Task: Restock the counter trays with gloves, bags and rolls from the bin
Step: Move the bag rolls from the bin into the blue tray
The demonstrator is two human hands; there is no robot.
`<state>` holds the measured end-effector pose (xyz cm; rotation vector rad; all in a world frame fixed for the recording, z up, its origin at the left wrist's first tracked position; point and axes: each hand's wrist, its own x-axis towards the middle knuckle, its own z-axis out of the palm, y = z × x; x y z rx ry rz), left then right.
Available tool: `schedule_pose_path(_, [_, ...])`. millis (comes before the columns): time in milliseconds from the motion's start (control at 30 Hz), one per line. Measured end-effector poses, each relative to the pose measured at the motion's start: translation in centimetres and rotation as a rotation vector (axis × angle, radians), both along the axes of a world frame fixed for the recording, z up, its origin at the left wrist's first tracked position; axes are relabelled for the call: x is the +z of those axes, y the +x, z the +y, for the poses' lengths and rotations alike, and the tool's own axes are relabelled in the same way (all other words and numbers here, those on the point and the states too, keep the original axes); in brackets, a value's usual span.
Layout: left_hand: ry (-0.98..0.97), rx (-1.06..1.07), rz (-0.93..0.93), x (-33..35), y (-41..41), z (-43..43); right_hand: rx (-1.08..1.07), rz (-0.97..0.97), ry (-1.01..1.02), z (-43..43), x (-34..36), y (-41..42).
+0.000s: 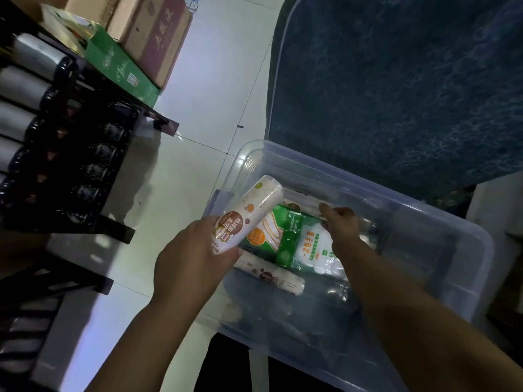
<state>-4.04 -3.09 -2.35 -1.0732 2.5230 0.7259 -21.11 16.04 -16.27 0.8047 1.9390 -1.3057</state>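
A clear plastic bin (441, 239) stands on the floor below me. My left hand (189, 258) grips a white roll (249, 213) with brown and orange print, held tilted over the bin's left edge. Inside the bin lie a green and white glove pack (305, 244), an orange and green pack (263, 236) and a second white roll (271, 275). My right hand (342, 224) reaches into the bin, fingers pinched on the far edge of the glove pack; what lies beneath it is hidden.
A dark shelf rack (70, 154) with black bottles and pale rolls stands at the left. Cardboard boxes (152, 32) and a green carton (119, 63) sit behind it. The bin's blue-tinted lid (396, 80) leans upright behind the bin. Pale floor tiles (209, 94) lie between.
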Motion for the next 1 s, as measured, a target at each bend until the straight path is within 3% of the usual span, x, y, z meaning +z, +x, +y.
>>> schedule_pose_path(167, [-0.009,-0.007,0.017,1.2,0.4,-0.4,-0.053,-0.034,0.017,-0.7,-1.2,0.8])
schedule_pose_path(267, [-0.029,-0.023,0.027,1.8,1.0,-0.7,0.169,-0.038,0.129,-0.5,-1.5,1.9])
schedule_pose_path(400, [-0.01,-0.018,0.052,2.9,2.5,-1.1,0.571,0.101,0.304,0.6,-0.5,4.7])
schedule_pose_path(467, [-0.012,-0.023,0.065,3.9,3.4,-1.2,0.641,0.085,0.284,0.9,0.6,6.1])
schedule_pose_path(633, [-0.053,-0.081,0.138,7.4,6.2,-1.6,0.281,0.015,0.049,1.5,6.1,9.7])
schedule_pose_path(833, [-0.095,-0.179,0.257,12.8,9.4,-1.4,0.181,0.167,-0.09,4.6,16.9,15.5])
schedule_pose_path(1000, [-0.145,-0.378,0.347,16.2,9.9,1.1,0.054,0.181,-0.234,8.9,24.4,22.0])
